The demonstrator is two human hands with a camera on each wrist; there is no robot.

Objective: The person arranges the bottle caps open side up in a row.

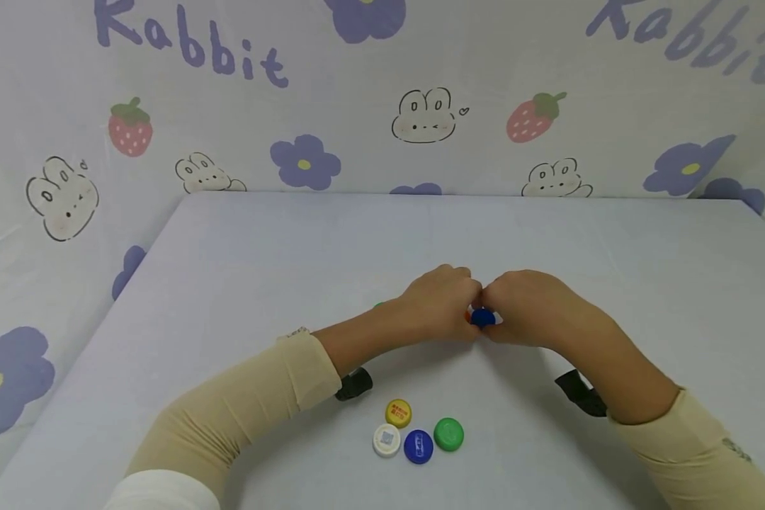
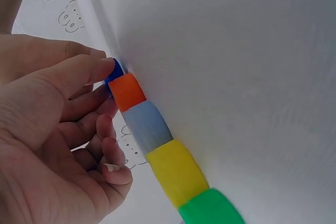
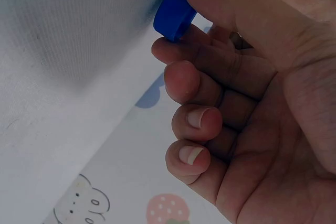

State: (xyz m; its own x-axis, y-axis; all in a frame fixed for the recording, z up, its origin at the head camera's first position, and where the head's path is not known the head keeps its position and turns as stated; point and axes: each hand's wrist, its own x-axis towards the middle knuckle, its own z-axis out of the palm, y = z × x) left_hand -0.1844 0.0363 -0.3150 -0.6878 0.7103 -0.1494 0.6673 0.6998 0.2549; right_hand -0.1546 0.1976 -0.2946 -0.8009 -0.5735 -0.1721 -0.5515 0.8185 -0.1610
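My left hand [image 1: 443,304] and right hand [image 1: 535,308] meet fingertip to fingertip around a blue bottle cap [image 1: 483,317]. The right thumb and index finger pinch this cap in the right wrist view, with the other fingers curled. From the left, my left thumb and index finger hold it too, beside an orange cap [image 2: 127,93]. In the left wrist view a row runs on from there, side by side: a pale grey-white cap [image 2: 148,125], a yellow cap [image 2: 178,173] and a green cap [image 2: 212,208]. My left forearm hides most of that row in the head view.
Nearer on the white table [image 1: 293,248] lie more caps: yellow [image 1: 398,413], white [image 1: 387,440], blue [image 1: 418,447] and green [image 1: 449,434]. Dark straps [image 1: 355,384] hang under both wrists. Behind the table's far edge rises a printed cloth [image 1: 357,92].
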